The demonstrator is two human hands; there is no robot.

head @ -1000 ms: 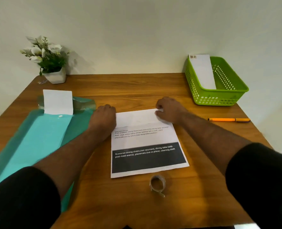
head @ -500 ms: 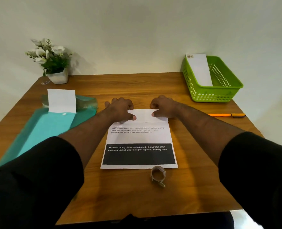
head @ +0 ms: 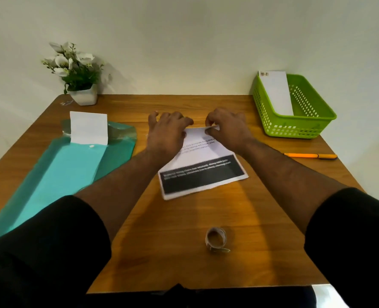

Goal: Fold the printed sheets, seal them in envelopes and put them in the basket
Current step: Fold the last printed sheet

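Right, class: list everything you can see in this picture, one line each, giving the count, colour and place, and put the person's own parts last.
printed sheet: one, white with a black band, table centre, far edge folded.
envelope: one, white, leaning in the basket.
basket: one, green, far right corner of the table.
pen: one, orange, right edge of the table.
tape roll: one, pale, near the front edge.
folder: one, teal, left side of the table.
white paper: one, white, on the folder's far end.
potted plant: one, white flowers in a white pot, far left corner.
table: one, brown wood.
left hand: one, resting on the sheet.
right hand: one, pinching the sheet's far edge.
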